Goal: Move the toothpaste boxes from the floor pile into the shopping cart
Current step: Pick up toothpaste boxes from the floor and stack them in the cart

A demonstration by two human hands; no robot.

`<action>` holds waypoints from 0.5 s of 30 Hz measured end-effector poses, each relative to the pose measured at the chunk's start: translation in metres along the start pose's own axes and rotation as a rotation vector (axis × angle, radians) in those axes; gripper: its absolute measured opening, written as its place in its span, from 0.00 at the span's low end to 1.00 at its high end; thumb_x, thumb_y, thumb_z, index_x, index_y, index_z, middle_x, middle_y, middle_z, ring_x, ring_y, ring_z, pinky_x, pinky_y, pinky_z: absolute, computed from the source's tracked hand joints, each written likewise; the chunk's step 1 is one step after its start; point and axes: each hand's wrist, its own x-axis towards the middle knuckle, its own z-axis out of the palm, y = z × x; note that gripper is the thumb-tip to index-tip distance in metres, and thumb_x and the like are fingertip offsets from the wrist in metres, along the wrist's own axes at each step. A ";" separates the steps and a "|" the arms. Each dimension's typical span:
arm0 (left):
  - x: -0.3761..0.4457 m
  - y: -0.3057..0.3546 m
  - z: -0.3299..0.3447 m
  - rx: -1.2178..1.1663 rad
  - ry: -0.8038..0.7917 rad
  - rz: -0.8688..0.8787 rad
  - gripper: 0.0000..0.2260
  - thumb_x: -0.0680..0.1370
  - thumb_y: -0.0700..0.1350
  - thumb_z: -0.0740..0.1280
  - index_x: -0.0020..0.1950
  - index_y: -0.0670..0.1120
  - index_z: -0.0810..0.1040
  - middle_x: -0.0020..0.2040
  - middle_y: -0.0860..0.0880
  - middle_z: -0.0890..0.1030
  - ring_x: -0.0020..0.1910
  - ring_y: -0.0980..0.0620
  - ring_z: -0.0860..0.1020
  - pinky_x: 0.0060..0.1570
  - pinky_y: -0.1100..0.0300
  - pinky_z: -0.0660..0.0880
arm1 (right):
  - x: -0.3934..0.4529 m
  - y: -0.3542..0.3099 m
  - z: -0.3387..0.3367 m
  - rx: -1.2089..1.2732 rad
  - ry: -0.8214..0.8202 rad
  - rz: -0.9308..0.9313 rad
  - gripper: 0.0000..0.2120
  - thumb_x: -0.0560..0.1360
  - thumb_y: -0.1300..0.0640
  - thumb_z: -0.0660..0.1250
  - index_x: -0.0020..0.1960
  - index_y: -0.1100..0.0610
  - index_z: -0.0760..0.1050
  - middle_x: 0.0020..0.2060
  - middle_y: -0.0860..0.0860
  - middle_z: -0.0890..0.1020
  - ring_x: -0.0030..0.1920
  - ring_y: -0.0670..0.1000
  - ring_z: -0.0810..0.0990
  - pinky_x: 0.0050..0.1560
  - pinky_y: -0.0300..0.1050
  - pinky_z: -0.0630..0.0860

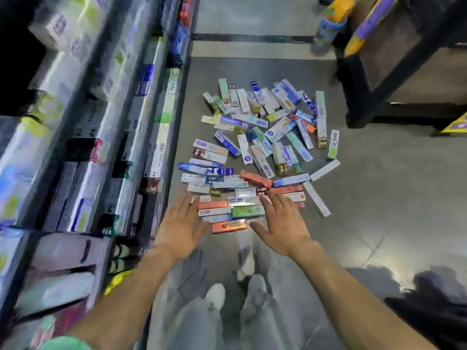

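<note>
Head view: the pile (pixel 262 147) of toothpaste boxes lies spread on the grey floor (pixel 379 198), beyond both sets of fingertips and reaching back between them. The left hand (pixel 180 228) is extended palm down, fingers straight and slightly apart, holding nothing; a ring (pixel 192 200) sits on one finger. The right hand (pixel 283 226) is likewise extended palm down, fingers straight and spread, thumb pointing inward, holding nothing. Between the two hands lies a short stack of boxes: a green box (pixel 247 211) just beside the right fingers, and a red box (pixel 228 226) nearest the person, between the two thumbs. The right fingertips overlap the boxes at the near right edge of the pile; whether they touch cannot be told. An orange box (pixel 255 178) lies just beyond the right fingertips. Shelves (pixel 83 147) stocked with boxed goods run along the outer side of the left fingers, blurred. A dark rack (pixel 394 72) stands well beyond the right fingers. Below the wrists, the person's light trousers (pixel 197 322) and white shoes (pixel 216 294) show. The cart is out of view.
</note>
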 end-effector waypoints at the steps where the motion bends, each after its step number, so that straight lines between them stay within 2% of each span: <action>1: 0.018 -0.004 0.023 0.012 -0.026 -0.008 0.44 0.72 0.68 0.33 0.83 0.44 0.48 0.83 0.43 0.50 0.82 0.45 0.48 0.78 0.51 0.43 | 0.026 0.009 0.025 -0.009 -0.024 -0.015 0.40 0.80 0.30 0.46 0.82 0.55 0.50 0.82 0.55 0.51 0.81 0.56 0.46 0.80 0.55 0.45; 4: 0.087 -0.021 0.114 0.057 -0.046 0.033 0.40 0.77 0.67 0.38 0.83 0.44 0.44 0.82 0.44 0.46 0.82 0.44 0.47 0.79 0.49 0.43 | 0.104 0.036 0.117 -0.047 -0.050 -0.030 0.50 0.70 0.26 0.32 0.82 0.55 0.51 0.82 0.56 0.53 0.81 0.57 0.49 0.80 0.55 0.47; 7: 0.159 -0.042 0.220 0.083 -0.063 0.040 0.43 0.72 0.68 0.32 0.83 0.46 0.44 0.83 0.45 0.45 0.82 0.45 0.45 0.79 0.48 0.41 | 0.176 0.066 0.231 -0.073 -0.026 -0.079 0.57 0.68 0.22 0.27 0.80 0.58 0.59 0.79 0.59 0.60 0.80 0.61 0.57 0.79 0.59 0.53; 9: 0.201 -0.063 0.296 0.101 -0.074 0.059 0.40 0.75 0.67 0.37 0.83 0.46 0.46 0.83 0.44 0.46 0.82 0.45 0.46 0.80 0.47 0.42 | 0.213 0.087 0.306 -0.088 0.008 -0.114 0.55 0.71 0.22 0.34 0.78 0.60 0.65 0.77 0.61 0.65 0.78 0.62 0.62 0.78 0.61 0.56; 11: 0.232 -0.085 0.362 0.109 -0.050 0.096 0.38 0.78 0.65 0.42 0.83 0.45 0.50 0.82 0.41 0.52 0.82 0.43 0.51 0.79 0.44 0.47 | 0.245 0.107 0.371 -0.114 0.030 -0.113 0.49 0.71 0.26 0.44 0.77 0.61 0.65 0.77 0.62 0.66 0.77 0.63 0.63 0.77 0.62 0.57; 13: 0.257 -0.105 0.417 0.145 0.001 0.164 0.38 0.79 0.64 0.44 0.82 0.42 0.55 0.81 0.38 0.59 0.80 0.39 0.57 0.78 0.42 0.52 | 0.275 0.126 0.418 -0.109 0.052 -0.109 0.47 0.70 0.29 0.48 0.77 0.61 0.65 0.75 0.63 0.67 0.75 0.65 0.66 0.75 0.63 0.61; 15: 0.277 -0.116 0.456 0.184 0.034 0.208 0.38 0.79 0.64 0.44 0.81 0.40 0.58 0.80 0.38 0.61 0.79 0.38 0.58 0.78 0.41 0.54 | 0.300 0.142 0.452 -0.113 0.058 -0.100 0.46 0.70 0.30 0.53 0.75 0.62 0.66 0.73 0.65 0.70 0.71 0.67 0.69 0.72 0.63 0.66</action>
